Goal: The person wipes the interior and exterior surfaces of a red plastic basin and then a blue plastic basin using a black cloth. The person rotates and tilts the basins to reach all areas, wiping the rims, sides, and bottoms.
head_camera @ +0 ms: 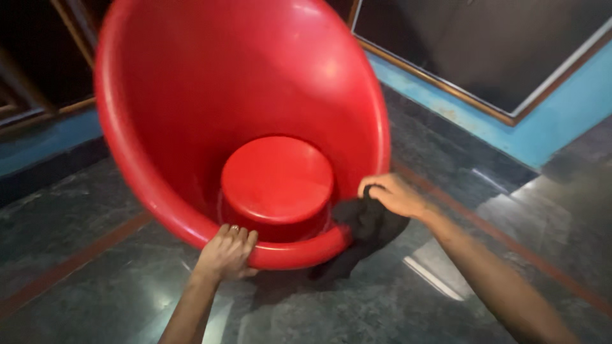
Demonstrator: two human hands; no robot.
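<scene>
At the far left, a blue skirting band [38, 143] runs under dark wooden framing, and the dark polished stone floor [83, 210] below it carries a reddish inlaid stripe.

The left hand [226, 255] rests on the near rim of a large red plastic tub [191, 83], fingers curled over the rolled edge and thumb underneath. The grip is closed on the rim, with a ring showing on one finger. The tub is tipped up on its side in the middle of the view, its mouth facing the camera and its lower rim at or near the floor. Its flat round base [277, 178] shows deep inside.

The tub looks empty, and I judge it light for its bulk. The walls are probably stiff enough to hold shape but springy under pressure. The gloss suggests a smooth, somewhat slippery surface, so the rolled rim seems the surest place to take hold, ideally at two spots well apart.

To the right, the right hand [392, 194] lies just beside the tub's lower right rim, fingers bunched shut on a black cloth [366, 229]. The cloth hangs limp and crumpled toward the floor, soft and likely easy to wring or fold.

Far right, a blue band with wooden trim [548, 134] borders a dark panel. No packages, labels or signs are visible anywhere.
</scene>
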